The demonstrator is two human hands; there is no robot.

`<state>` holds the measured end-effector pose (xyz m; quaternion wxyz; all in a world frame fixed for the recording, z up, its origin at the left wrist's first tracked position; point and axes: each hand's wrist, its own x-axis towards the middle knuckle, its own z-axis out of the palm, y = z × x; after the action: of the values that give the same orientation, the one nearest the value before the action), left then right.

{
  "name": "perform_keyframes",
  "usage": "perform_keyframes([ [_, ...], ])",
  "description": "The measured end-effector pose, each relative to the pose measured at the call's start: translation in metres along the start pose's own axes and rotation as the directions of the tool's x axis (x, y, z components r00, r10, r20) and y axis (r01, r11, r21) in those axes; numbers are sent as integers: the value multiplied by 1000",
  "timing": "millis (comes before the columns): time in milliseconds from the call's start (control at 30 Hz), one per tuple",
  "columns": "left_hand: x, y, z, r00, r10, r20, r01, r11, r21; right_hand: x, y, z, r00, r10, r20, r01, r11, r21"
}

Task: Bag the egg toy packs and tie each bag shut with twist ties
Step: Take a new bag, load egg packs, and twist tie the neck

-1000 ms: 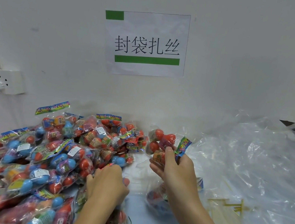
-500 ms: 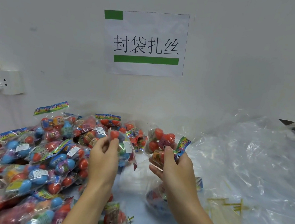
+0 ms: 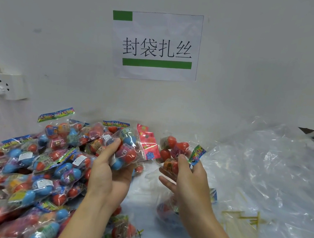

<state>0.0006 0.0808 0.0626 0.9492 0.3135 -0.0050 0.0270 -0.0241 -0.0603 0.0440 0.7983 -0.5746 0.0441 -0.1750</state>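
Observation:
My left hand (image 3: pixel 109 174) grips an egg toy pack (image 3: pixel 127 150) with blue and red eggs and a pink header card, lifted above the table. My right hand (image 3: pixel 190 181) holds a second pack (image 3: pixel 175 152) of red eggs with a colourful header between thumb and fingers. The two packs are close together, a small gap between them. A large heap of egg toy packs (image 3: pixel 35 169) covers the table on the left. Yellow twist ties (image 3: pixel 246 217) lie under clear plastic at the right.
Crumpled clear plastic bags (image 3: pixel 263 170) spread across the right side. A tied bag of eggs (image 3: pixel 125 234) lies near the front edge, and another pack (image 3: pixel 165 209) lies under my right wrist. The white wall carries a paper sign (image 3: pixel 154 46) and a power strip (image 3: pixel 1 86).
My left hand picked a pack out of the heap, lifted it and turned palm up, bringing it toward the pack in my right hand. The right hand stayed nearly still.

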Motion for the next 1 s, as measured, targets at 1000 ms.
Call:
perform_keyframes([
  [1000, 3, -20, -8, 922, -51, 383, -145, 872, 468, -7, -8, -5, 964, -86, 251, 98, 995, -36],
])
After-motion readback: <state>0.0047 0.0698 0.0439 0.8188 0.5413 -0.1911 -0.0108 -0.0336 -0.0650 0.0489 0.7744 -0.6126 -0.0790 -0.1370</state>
